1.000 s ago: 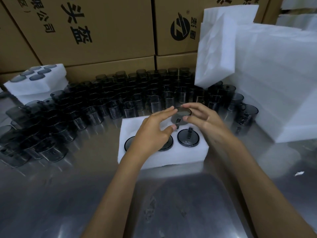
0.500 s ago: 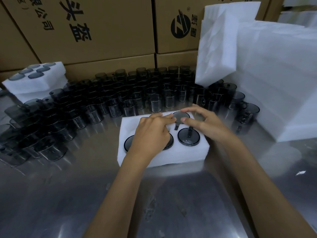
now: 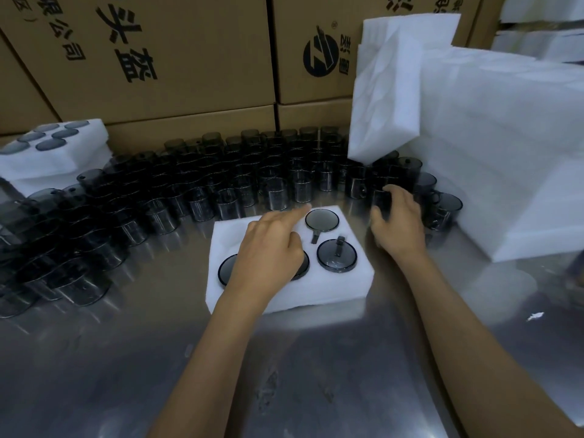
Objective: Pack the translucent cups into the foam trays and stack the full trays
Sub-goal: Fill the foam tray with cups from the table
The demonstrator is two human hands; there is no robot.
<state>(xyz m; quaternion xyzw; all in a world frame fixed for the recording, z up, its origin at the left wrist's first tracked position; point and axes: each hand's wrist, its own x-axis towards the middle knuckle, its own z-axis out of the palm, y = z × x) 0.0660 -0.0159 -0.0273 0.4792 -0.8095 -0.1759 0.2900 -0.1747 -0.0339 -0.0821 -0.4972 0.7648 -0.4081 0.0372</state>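
Note:
A white foam tray (image 3: 316, 289) lies mid-table. Its back right hole holds a translucent cup (image 3: 321, 220); another cup (image 3: 337, 253) sits in the front right hole and a third (image 3: 225, 269) in the front left. My left hand (image 3: 271, 248) hovers over the tray's middle, holding nothing, index finger stretched toward the back right cup, and it covers most of a middle cup. My right hand (image 3: 398, 221) is off the tray to the right, fingers and thumb curled round a loose cup (image 3: 380, 199) on the table.
Several loose dark cups (image 3: 189, 191) crowd the table behind and left of the tray. A filled foam tray stack (image 3: 47, 165) stands far left. Blank foam trays (image 3: 505, 153) pile up at right. Cardboard boxes (image 3: 173, 58) wall the back. A white scrap (image 3: 535, 316) lies right.
The cup both hands held has gone down into the back right hole. My right hand has left the tray and moved right to a loose cup. My left hand stays over the tray.

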